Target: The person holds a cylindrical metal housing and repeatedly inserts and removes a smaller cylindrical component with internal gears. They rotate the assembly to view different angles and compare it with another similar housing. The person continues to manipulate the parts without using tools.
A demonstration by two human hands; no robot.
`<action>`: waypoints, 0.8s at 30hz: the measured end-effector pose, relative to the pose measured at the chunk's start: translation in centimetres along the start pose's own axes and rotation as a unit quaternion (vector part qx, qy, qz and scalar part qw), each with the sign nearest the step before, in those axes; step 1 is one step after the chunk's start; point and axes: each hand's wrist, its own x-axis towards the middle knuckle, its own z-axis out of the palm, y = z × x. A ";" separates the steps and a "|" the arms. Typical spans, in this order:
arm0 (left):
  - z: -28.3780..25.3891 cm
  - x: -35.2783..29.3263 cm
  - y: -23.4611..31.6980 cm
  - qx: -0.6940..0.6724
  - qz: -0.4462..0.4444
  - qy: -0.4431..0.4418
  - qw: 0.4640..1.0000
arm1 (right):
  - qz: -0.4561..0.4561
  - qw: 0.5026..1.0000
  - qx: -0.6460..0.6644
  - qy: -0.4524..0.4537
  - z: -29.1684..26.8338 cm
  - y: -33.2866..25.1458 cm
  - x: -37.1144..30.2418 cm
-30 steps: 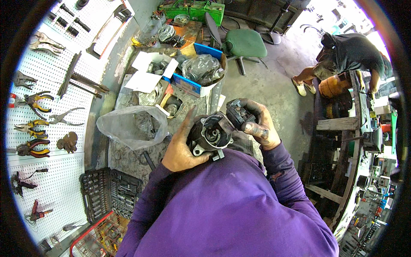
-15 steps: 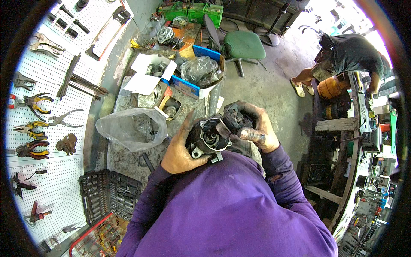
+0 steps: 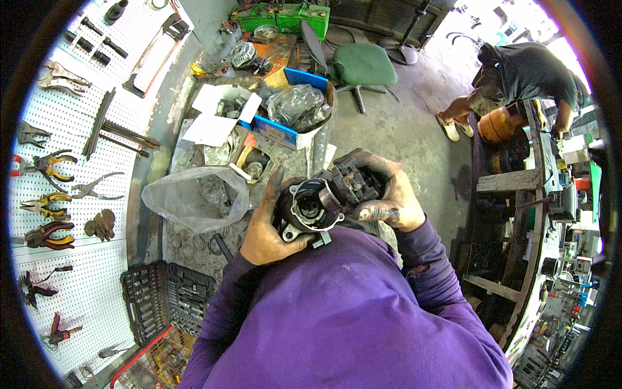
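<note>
My left hand (image 3: pixel 264 232) is closed round a round metal motor housing (image 3: pixel 312 206). The open end of the housing faces up, with a pale rim, bolt lugs and a dark hollow with a shaft-like part inside. In my right hand (image 3: pixel 405 202), stained black, is a dark, blocky ribbed motor part (image 3: pixel 355 183). A short metal cylinder on that part meets or nearly meets the housing's rim; whether they touch I cannot tell. Both pieces are tilted toward each other, close in front of my purple shirt.
A workbench (image 3: pixel 194 240) at the left bears a clear plastic bag (image 3: pixel 194 198), a blue-edged box (image 3: pixel 278 133) and an open socket set (image 3: pixel 146 295). Pliers hang on a white pegboard (image 3: pixel 71 146). Beyond stands a green chair (image 3: pixel 364 65). Another person (image 3: pixel 531 78) bends over a wooden bench (image 3: pixel 512 180) at right.
The dark ribbed part has turned slightly, showing more of its ribbed face. The housing has tilted a little in my left hand. Both hands keep their holds.
</note>
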 end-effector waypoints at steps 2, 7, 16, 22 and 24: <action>0.1 0.0 0.0 -0.027 -0.008 0.001 1.000 | -0.009 1.000 0.004 -0.004 -0.1 0.1 0.0; 0.1 0.1 0.1 -0.002 -0.008 -0.001 1.000 | 0.003 1.000 0.027 0.001 -0.1 0.8 -0.3; -0.1 0.5 1.1 0.049 -0.072 -0.015 0.996 | -0.007 0.999 -0.044 -0.005 -0.1 0.8 0.0; 0.1 1.1 1.9 0.052 -0.068 -0.002 0.996 | -0.038 0.981 -0.184 -0.040 0.0 0.2 1.0; 0.1 1.2 2.2 0.039 -0.087 0.000 0.995 | -0.063 0.973 -0.211 -0.068 -0.1 -0.1 1.5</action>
